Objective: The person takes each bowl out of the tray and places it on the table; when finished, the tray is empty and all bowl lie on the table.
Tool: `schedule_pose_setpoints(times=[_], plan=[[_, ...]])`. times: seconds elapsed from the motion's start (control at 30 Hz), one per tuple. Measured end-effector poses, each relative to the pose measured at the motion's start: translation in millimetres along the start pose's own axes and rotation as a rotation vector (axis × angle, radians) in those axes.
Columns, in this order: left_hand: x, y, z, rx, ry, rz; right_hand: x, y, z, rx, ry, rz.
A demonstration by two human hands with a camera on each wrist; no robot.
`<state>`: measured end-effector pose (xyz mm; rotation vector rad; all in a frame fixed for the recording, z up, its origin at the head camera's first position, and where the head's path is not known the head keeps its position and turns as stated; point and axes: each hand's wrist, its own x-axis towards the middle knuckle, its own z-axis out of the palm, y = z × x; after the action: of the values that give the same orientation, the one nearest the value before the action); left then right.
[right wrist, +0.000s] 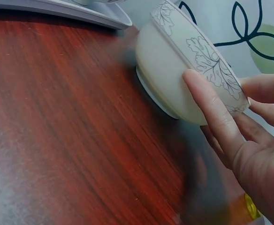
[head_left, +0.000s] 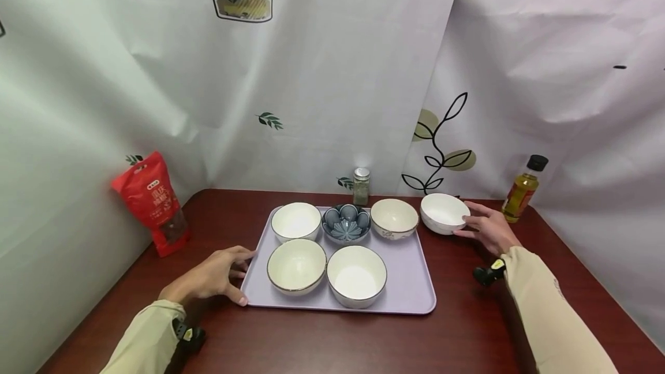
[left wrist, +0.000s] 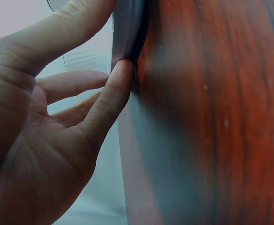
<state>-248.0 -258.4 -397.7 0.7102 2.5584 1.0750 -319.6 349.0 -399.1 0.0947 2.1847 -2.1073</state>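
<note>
My left hand lies against the left edge of a lilac tray, thumb near its front corner. In the left wrist view, fingertips of the left hand touch the tray's side. Right of the tray, my right hand holds a small white bowl by its right side. The right wrist view shows the right hand with one digit on the outer wall of this leaf-patterned bowl and other fingers by the rim. On the tray stand several bowls, including a dark blue one.
A glass shaker stands behind the tray. At the back right is an oil bottle, just beyond the right hand. A red packet leans by the left wall. Patterned white cloth hangs behind the dark wooden table.
</note>
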Motion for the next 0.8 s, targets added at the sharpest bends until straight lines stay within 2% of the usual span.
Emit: schedule_pose_setpoints(times=[0.1,0.2,0.27,0.37,0.47,0.57,0.63,0.8], plan=[[0.1,-0.1,0.2,0.008,-0.003,-0.007,0.5,-1,-1,0.010,-0.003,0.006],[0.7,-0.5,0.1,0.013,-0.005,-0.010,-1.5,-3,-2,-0.022,-0.007,0.020],[0.8,-0.6,-0.3,0.014,-0.002,-0.011,-4.2,-6,-3,-0.107,0.004,0.038],[1.4,-1.4,-0.6,0.016,0.005,-0.007,-10.9,-12,-2,-0.325,0.047,0.040],[1.7,-2.4,-0.1,0.024,0.008,0.000,-21.2,-18,2,-0.607,0.136,-0.022],[0.9,-1.2,0.3,0.029,0.009,-0.006,-31.2,-25,11,-0.791,0.223,-0.117],[0.1,0.2,0.0,0.035,0.008,-0.009,-36.7,-29,17,-0.852,0.252,-0.173],[0.6,0.1,0.0,0.051,0.005,0.005,-46.9,-32,30,-0.878,0.246,-0.272]])
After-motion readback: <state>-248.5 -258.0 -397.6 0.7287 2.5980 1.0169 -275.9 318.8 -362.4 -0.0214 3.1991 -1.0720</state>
